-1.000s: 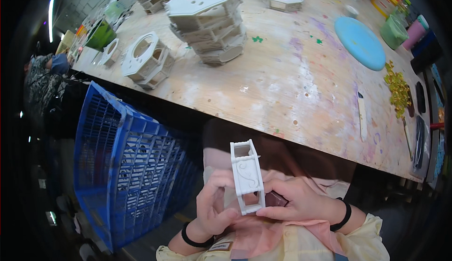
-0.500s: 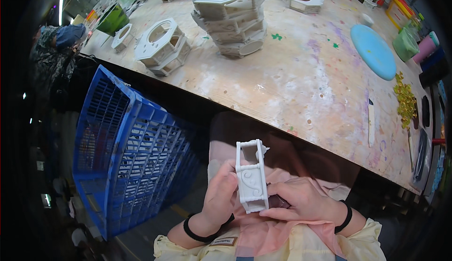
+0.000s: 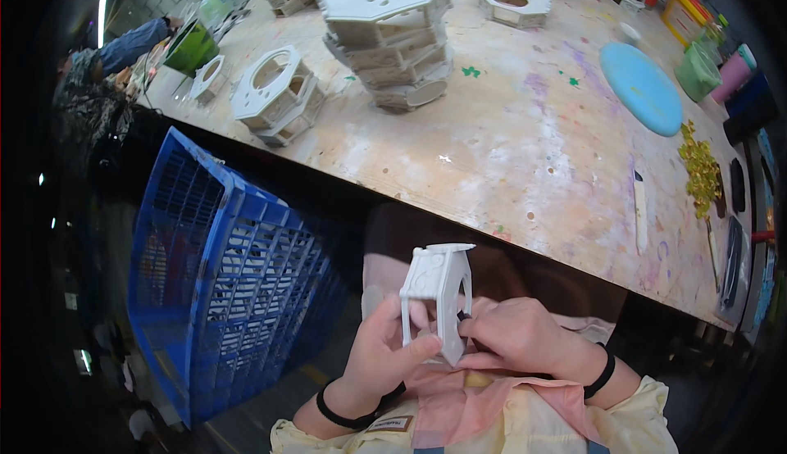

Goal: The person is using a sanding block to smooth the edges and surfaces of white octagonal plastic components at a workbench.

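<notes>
My left hand [image 3: 379, 354] is closed round the lower left side of a white octagonal openwork frame [image 3: 426, 275], its thumb pressed on the near edge. The frame is held upright over my lap, with scrollwork on a side panel and a round opening facing right. My right hand [image 3: 525, 338] is closed at that opening, fingers pinched together. A small dark tip shows by its fingertips; the rest of what it holds is hidden.
A wooden table carries a stack of similar frames [image 3: 389, 52], single frames [image 3: 279, 97], a light-blue oval disc [image 3: 641, 89], a white-and-black knife-like tool [image 3: 640, 212] and a gold cluster [image 3: 699, 167]. A blue plastic crate [image 3: 246, 282] stands at my left.
The frame has been turned, so its round opening now faces right instead of its scrolled side facing me. My right fingers have moved up to the opening. My left hand has shifted its grip.
</notes>
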Motion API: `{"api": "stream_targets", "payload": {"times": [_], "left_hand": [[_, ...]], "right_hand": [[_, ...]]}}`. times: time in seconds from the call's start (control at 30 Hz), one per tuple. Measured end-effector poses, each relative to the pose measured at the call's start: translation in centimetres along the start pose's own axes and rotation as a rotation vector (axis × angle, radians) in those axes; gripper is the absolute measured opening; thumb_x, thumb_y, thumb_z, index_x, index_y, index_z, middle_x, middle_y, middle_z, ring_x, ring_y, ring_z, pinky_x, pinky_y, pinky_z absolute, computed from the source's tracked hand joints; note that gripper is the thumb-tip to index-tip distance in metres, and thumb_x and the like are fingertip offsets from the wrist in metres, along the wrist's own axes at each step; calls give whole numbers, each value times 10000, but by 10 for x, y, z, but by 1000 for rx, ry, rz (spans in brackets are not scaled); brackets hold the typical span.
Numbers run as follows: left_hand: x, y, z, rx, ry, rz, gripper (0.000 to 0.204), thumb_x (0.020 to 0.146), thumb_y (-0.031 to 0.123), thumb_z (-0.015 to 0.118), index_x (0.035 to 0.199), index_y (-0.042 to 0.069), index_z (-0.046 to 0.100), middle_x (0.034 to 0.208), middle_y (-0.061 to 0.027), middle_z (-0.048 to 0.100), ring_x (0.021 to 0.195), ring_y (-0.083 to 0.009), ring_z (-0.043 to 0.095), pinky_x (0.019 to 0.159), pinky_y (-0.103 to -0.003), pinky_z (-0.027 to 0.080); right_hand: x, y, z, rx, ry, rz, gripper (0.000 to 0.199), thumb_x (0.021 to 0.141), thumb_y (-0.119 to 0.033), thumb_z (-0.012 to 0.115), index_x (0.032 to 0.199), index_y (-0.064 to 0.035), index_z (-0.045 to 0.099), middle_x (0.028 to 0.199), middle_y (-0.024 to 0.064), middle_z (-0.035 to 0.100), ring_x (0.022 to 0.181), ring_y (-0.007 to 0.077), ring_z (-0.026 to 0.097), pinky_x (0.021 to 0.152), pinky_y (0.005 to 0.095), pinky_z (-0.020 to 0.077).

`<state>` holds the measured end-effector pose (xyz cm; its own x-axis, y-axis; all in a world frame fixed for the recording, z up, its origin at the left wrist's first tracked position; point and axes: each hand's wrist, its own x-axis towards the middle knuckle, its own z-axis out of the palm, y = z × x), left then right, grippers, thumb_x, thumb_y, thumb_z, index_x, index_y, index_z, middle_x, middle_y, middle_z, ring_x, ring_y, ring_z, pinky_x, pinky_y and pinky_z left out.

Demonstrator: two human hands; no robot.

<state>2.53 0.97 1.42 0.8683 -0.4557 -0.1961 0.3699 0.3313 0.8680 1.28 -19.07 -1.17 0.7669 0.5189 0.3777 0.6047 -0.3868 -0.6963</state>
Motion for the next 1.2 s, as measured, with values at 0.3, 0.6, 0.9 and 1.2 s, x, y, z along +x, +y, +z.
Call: {"api": "stream_targets", "payload": {"times": [0.3, 0.6, 0.9, 1.2], "left_hand": [[-8, -5, 3, 522, -71, 219, 350, 730, 14, 690, 1051, -54, 570, 1180, -188, 500, 1095, -259, 501, 911, -344, 394], [-7, -7, 5, 623, -117, 305, 383, 726, -5, 680, 1076, -72, 542, 1172, -172, 468, 1082, -236, 496, 898, -328, 398], [-10, -7, 6, 623, -10, 267, 316, 690, 71, 723, 973, -29, 622, 1071, -145, 520, 971, -215, 533, 823, -309, 429], [-6, -10, 13, 804, -57, 395, 228, 692, 25, 740, 888, -39, 644, 1005, -114, 488, 845, -185, 562, 700, -255, 462]], "right_hand": [[5, -8, -14, 411, 88, 341, 298, 737, -306, 729, 844, -77, 572, 613, 52, 580, 513, 191, 590, 479, 263, 463], [6, -11, -14, 407, 84, 322, 246, 755, -238, 714, 853, -71, 563, 631, 48, 584, 521, 171, 591, 488, 259, 464], [8, -29, -25, 544, 396, 413, 291, 844, -63, 581, 1118, -18, 491, 792, 67, 659, 685, 120, 643, 597, 211, 488], [11, -23, -11, 343, 323, 373, 258, 799, -80, 617, 1034, -37, 519, 708, 94, 634, 566, 232, 622, 514, 261, 481]]}}
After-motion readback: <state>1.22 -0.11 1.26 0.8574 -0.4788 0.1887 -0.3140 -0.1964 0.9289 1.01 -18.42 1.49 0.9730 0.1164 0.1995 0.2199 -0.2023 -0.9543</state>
